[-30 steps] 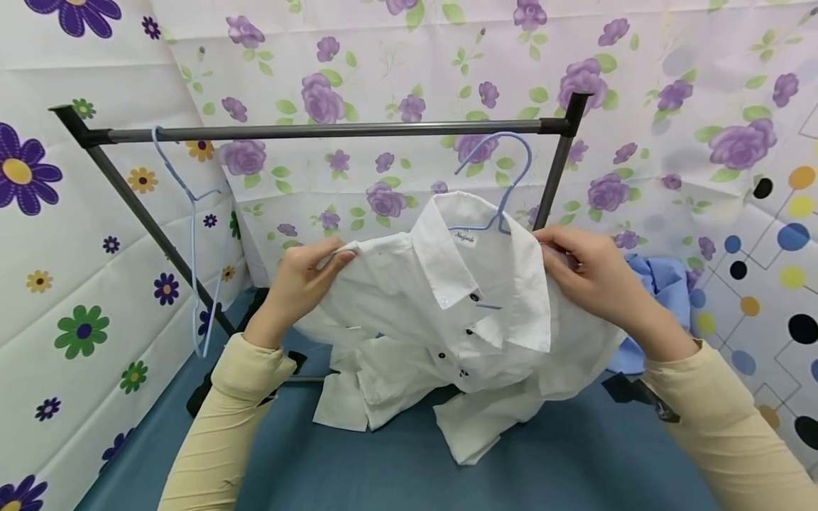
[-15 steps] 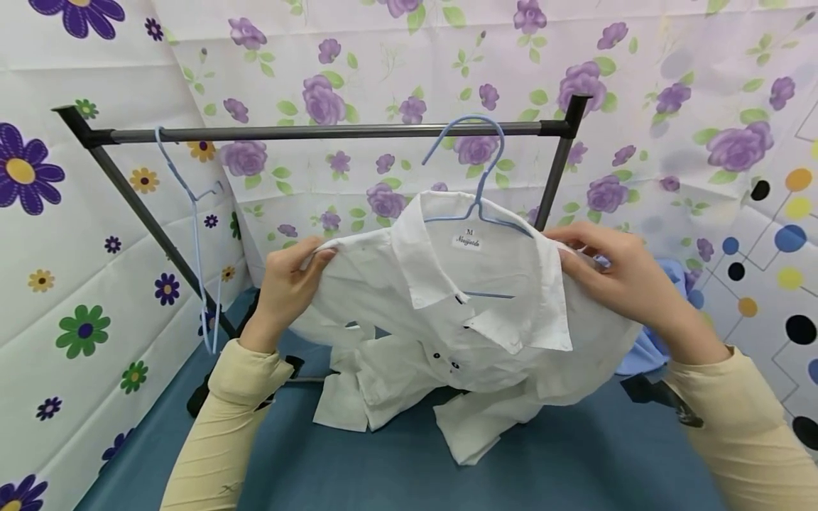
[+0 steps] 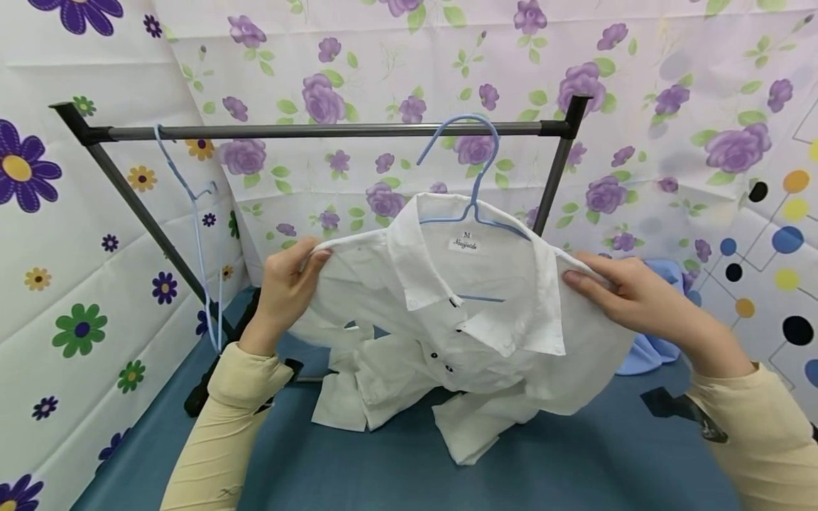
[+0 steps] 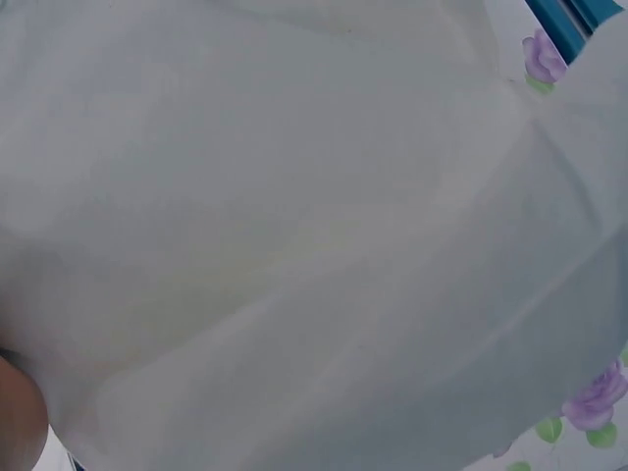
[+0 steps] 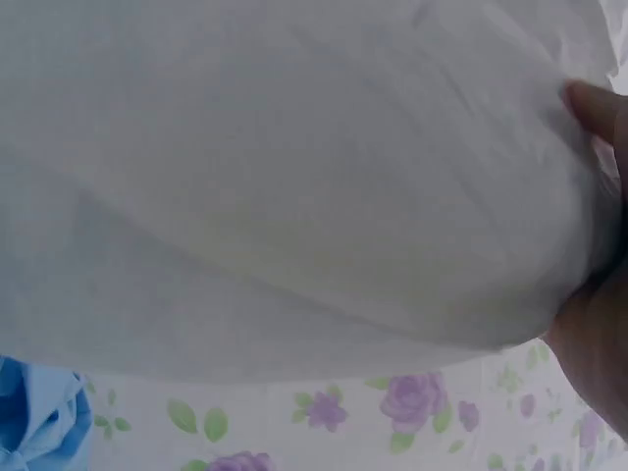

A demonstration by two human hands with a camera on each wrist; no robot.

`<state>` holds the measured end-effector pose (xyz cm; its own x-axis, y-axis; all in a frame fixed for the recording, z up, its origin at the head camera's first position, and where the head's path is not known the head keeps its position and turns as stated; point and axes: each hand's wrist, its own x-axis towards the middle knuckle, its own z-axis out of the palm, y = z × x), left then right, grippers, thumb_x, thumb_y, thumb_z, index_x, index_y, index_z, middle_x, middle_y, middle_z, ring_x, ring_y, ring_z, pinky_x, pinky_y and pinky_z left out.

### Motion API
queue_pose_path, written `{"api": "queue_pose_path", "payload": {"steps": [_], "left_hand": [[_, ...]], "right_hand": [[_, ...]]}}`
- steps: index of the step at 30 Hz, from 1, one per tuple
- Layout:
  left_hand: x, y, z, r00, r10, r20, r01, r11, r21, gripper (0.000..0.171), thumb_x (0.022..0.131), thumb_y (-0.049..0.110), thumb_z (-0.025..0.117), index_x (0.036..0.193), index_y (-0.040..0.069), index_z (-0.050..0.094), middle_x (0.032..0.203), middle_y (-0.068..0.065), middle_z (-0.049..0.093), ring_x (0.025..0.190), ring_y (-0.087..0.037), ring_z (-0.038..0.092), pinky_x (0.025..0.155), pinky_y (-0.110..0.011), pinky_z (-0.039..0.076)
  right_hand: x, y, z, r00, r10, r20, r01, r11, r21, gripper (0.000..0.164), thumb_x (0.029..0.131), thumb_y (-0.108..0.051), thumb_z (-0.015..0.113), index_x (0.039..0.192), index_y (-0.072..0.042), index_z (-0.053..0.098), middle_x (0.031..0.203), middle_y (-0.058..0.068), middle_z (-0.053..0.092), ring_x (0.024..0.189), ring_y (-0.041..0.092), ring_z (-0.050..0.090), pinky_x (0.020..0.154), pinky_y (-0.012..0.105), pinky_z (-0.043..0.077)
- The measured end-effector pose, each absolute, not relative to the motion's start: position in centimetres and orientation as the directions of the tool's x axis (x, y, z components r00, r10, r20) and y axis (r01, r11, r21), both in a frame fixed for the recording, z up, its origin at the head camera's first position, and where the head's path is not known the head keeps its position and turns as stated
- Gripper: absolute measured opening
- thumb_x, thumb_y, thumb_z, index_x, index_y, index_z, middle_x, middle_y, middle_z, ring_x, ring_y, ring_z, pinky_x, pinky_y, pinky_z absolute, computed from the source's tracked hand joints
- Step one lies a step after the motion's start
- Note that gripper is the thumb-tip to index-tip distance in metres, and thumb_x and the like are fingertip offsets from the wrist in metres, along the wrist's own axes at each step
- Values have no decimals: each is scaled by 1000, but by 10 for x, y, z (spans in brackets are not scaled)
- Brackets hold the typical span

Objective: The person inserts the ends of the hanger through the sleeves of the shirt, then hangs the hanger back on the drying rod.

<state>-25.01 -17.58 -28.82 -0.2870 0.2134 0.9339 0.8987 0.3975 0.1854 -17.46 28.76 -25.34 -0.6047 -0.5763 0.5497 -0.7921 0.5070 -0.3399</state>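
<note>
A white button-up shirt (image 3: 377, 284) is held up by its shoulders, its sleeves and lower part slumped on the blue-green surface below. Inside its open collar sits a blue hanger (image 3: 475, 186); the hook rises from the neck in front of the rack bar. My left hand (image 3: 286, 287) pinches the shoulder at the left between thumb and fingers. At the right shoulder, my right hand (image 3: 645, 298) pinches the cloth in the same way. White cloth (image 4: 294, 226) fills most of the left wrist view. Fingers (image 5: 594, 108) of the right hand grip cloth in the right wrist view.
A dark metal rack bar (image 3: 332, 131) runs across behind the shirt. Another blue hanger (image 3: 198, 241) hangs from its left end. Crumpled blue cloth (image 3: 652, 355) lies behind my right hand. Floral sheets (image 3: 358, 50) line the back and sides.
The shirt's collar has opened wider and the hanger has shifted left, its hook higher and more upright. My right hand has moved right along the shoulder; the left moved slightly left.
</note>
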Motion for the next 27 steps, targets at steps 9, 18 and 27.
{"api": "queue_pose_path", "payload": {"steps": [9,18,27], "left_hand": [[-253,-171,-293,-296,215,931,899,392,196,47,106,43,45,83,4,59,59,1,34,49,-6,26,49,-23,24],[-255,-170,-301,-319,207,925,895,388,221,45,108,37,42,103,-1,66,73,-10,56,55,-13,44,54,-25,34],[-256,-174,-301,-318,228,920,900,377,218,45,107,40,45,114,0,66,74,-9,58,51,-9,39,51,-24,33]], "right_hand": [[-176,284,-268,-584,-502,638,-797,504,-332,27,96,9,60,110,-13,69,74,-8,60,58,5,59,53,19,48],[-176,287,-277,-609,-518,601,-788,485,-381,27,100,6,56,108,-18,64,70,-9,49,53,5,53,51,20,45],[-176,292,-279,-581,-507,636,-801,496,-336,27,100,5,55,116,-13,66,68,-10,52,53,4,52,51,19,44]]}}
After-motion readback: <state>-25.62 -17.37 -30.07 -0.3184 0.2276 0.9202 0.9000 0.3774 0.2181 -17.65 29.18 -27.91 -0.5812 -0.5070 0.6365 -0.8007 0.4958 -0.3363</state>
